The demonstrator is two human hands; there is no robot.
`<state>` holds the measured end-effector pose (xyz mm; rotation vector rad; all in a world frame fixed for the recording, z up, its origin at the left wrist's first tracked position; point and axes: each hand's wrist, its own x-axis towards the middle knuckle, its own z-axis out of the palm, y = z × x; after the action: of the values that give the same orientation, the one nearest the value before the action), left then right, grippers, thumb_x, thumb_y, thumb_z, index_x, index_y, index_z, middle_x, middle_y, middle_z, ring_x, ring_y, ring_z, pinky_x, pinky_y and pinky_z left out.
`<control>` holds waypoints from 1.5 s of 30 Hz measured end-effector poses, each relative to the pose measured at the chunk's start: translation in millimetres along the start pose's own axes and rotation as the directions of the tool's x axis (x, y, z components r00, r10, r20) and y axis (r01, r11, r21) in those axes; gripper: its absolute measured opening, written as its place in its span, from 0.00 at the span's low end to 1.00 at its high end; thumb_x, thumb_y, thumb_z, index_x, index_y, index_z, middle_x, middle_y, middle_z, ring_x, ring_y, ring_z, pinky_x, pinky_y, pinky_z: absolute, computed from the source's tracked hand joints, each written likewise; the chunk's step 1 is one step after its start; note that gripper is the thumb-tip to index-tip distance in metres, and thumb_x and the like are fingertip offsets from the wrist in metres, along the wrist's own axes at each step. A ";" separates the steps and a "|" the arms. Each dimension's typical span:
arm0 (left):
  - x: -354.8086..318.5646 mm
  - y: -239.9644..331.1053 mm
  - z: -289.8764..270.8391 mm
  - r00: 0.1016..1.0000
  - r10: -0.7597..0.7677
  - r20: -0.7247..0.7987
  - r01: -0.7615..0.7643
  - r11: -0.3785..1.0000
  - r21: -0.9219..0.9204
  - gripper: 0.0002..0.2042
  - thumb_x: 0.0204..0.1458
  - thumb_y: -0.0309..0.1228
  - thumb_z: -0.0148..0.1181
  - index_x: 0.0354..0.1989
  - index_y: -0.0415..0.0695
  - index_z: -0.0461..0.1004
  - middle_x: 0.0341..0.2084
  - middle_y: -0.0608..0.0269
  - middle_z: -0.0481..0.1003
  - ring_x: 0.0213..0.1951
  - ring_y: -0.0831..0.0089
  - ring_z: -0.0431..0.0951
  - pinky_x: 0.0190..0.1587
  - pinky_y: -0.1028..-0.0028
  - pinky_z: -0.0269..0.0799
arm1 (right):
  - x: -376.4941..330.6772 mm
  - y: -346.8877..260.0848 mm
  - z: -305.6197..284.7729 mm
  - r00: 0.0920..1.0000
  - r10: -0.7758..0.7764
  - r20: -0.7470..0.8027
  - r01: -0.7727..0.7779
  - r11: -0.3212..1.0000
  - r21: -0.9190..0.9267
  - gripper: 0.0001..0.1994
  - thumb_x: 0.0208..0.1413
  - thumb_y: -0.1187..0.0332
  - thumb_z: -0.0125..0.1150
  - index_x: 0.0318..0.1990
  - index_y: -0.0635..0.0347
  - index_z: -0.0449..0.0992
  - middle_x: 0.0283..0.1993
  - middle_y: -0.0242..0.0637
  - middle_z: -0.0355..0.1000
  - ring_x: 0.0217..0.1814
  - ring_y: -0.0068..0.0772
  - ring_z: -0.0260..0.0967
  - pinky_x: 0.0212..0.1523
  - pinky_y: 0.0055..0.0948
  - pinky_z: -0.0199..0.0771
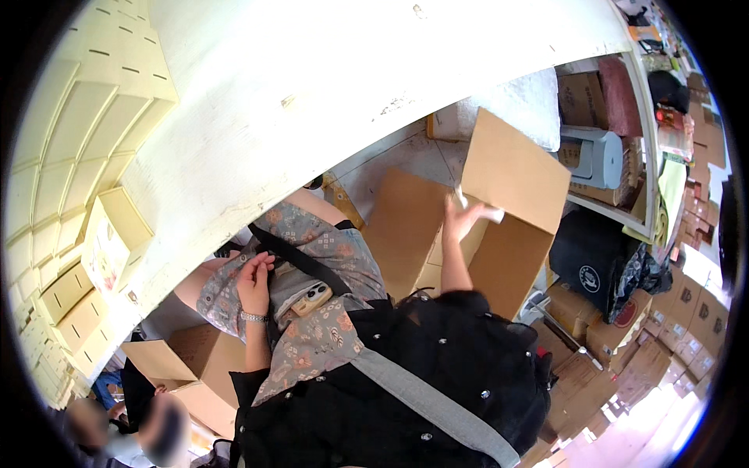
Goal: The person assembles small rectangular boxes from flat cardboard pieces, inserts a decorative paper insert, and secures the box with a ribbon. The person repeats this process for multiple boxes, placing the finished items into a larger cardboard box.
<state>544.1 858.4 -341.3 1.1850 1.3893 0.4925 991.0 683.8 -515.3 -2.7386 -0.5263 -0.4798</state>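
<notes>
Big open cardboard box [499, 234] sits on the floor under the white table [312, 86]; right hand [460, 214] reaches into it, fingers pinching a small white piece [484, 209]. Left hand [254, 282] rests loosely curled on the floral skirt [328, 327], next to a phone [312, 298]

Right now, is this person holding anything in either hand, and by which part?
The right hand grips the cardboard box by the top edge of a flap. The left hand holds nothing; it rests on the patterned cloth.
</notes>
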 end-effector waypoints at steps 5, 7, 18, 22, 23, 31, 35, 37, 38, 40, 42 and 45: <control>10.2 11.5 0.7 0.998 -0.007 0.070 0.006 1.000 0.014 0.11 0.60 0.25 0.47 0.48 0.37 0.73 0.40 0.60 0.78 0.37 0.79 0.76 0.41 0.80 0.70 | -41.7 -21.2 -26.8 0.553 0.241 0.798 -0.351 0.936 -0.039 0.26 0.42 0.51 0.68 0.36 0.71 0.77 0.35 0.59 0.75 0.41 0.54 0.75 0.44 0.44 0.74; 16.5 7.4 -3.4 0.991 0.067 0.119 -0.073 0.996 0.046 0.11 0.61 0.26 0.47 0.48 0.39 0.73 0.40 0.61 0.78 0.37 0.80 0.75 0.39 0.80 0.70 | -52.2 -36.3 -30.4 0.655 0.093 0.750 -0.195 0.980 0.048 0.22 0.44 0.53 0.67 0.27 0.70 0.76 0.28 0.57 0.74 0.35 0.55 0.75 0.39 0.45 0.75; 18.2 7.8 -5.6 0.989 0.112 0.091 -0.102 0.989 -0.112 0.11 0.61 0.26 0.47 0.49 0.38 0.73 0.39 0.61 0.79 0.37 0.80 0.76 0.40 0.80 0.71 | -97.1 -131.3 -2.3 0.386 -0.484 0.785 0.360 0.863 0.355 0.16 0.48 0.57 0.62 0.27 0.64 0.74 0.26 0.53 0.74 0.30 0.56 0.74 0.32 0.48 0.75; 18.0 6.6 -11.6 0.984 0.167 0.059 -0.160 0.981 -0.112 0.10 0.60 0.23 0.49 0.47 0.37 0.73 0.39 0.58 0.79 0.39 0.75 0.78 0.45 0.77 0.73 | -61.1 -113.6 -39.1 0.275 -0.380 0.883 0.058 0.923 0.380 0.20 0.52 0.55 0.61 0.39 0.66 0.76 0.36 0.53 0.75 0.40 0.44 0.74 0.38 0.43 0.73; 11.7 19.0 -15.3 0.978 0.201 0.061 -0.197 0.979 -0.058 0.10 0.59 0.23 0.49 0.47 0.38 0.73 0.38 0.57 0.79 0.39 0.74 0.78 0.44 0.77 0.73 | -45.9 -102.8 -42.6 0.463 -0.483 0.743 0.049 0.851 0.522 0.18 0.55 0.55 0.58 0.42 0.63 0.77 0.35 0.48 0.77 0.37 0.37 0.75 0.36 0.39 0.73; -48.5 153.4 -73.9 0.627 0.760 -0.169 -0.721 0.649 0.245 0.19 0.46 0.26 0.64 0.49 0.42 0.73 0.53 0.52 0.69 0.50 0.62 0.72 0.50 0.70 0.70 | 58.6 -370.1 -329.4 -0.515 -0.830 0.213 0.072 0.206 0.976 0.07 0.53 0.65 0.62 0.31 0.58 0.81 0.26 0.38 0.76 0.25 0.33 0.71 0.28 0.30 0.69; -28.7 181.0 -126.0 0.345 0.854 -0.388 -0.622 0.518 0.587 0.27 0.43 0.30 0.67 0.54 0.40 0.68 0.56 0.49 0.65 0.57 0.54 0.66 0.57 0.64 0.64 | 50.7 -460.8 -338.6 -0.065 -0.984 -0.166 0.320 -0.178 0.931 0.06 0.49 0.67 0.65 0.33 0.55 0.81 0.27 0.36 0.76 0.25 0.36 0.69 0.27 0.31 0.68; -18.5 168.8 -159.5 0.365 0.785 -0.500 -0.452 0.619 0.642 0.28 0.42 0.33 0.68 0.54 0.40 0.68 0.56 0.49 0.65 0.58 0.53 0.65 0.58 0.62 0.62 | 24.9 -495.5 -331.4 0.209 -0.931 -0.300 0.500 -0.162 0.851 0.08 0.48 0.65 0.67 0.35 0.55 0.81 0.28 0.36 0.76 0.25 0.37 0.69 0.29 0.33 0.69; -12.3 163.3 -172.3 0.407 0.768 -0.495 -0.360 0.632 0.686 0.29 0.43 0.35 0.68 0.54 0.40 0.68 0.56 0.50 0.65 0.58 0.53 0.64 0.58 0.62 0.62 | 13.1 -500.4 -312.4 0.212 -0.922 -0.324 0.503 -0.182 0.845 0.09 0.47 0.64 0.68 0.36 0.54 0.81 0.29 0.38 0.76 0.25 0.38 0.69 0.30 0.34 0.70; -4.3 156.2 -198.3 0.455 0.761 -0.462 -0.255 0.608 0.751 0.29 0.42 0.39 0.69 0.53 0.41 0.68 0.55 0.51 0.66 0.56 0.53 0.65 0.58 0.61 0.62 | -19.2 -506.1 -281.9 0.122 -0.971 -0.207 0.518 -0.116 0.847 0.18 0.44 0.62 0.70 0.44 0.57 0.78 0.36 0.46 0.75 0.32 0.43 0.71 0.38 0.36 0.71; -0.2 154.3 -214.3 0.501 0.787 -0.359 -0.277 0.539 0.795 0.30 0.40 0.45 0.69 0.52 0.43 0.70 0.52 0.52 0.68 0.53 0.54 0.66 0.56 0.60 0.63 | -43.9 -510.1 -276.4 0.042 -0.950 -0.309 0.541 -0.238 0.807 0.32 0.41 0.60 0.73 0.55 0.61 0.70 0.45 0.53 0.72 0.42 0.47 0.69 0.44 0.35 0.72; 5.7 178.3 -226.8 0.631 0.755 -0.176 -0.194 0.373 0.907 0.35 0.35 0.54 0.68 0.50 0.44 0.71 0.48 0.55 0.69 0.51 0.57 0.67 0.53 0.64 0.65 | -56.9 -516.5 -266.2 0.005 -0.995 -0.096 0.453 -0.083 0.887 0.42 0.39 0.60 0.74 0.63 0.63 0.60 0.52 0.52 0.68 0.50 0.46 0.67 0.48 0.35 0.71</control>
<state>402.3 1011.5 -141.9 2.5164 1.8517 0.6931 662.7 1028.0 -176.8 -1.1672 -2.1648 0.5387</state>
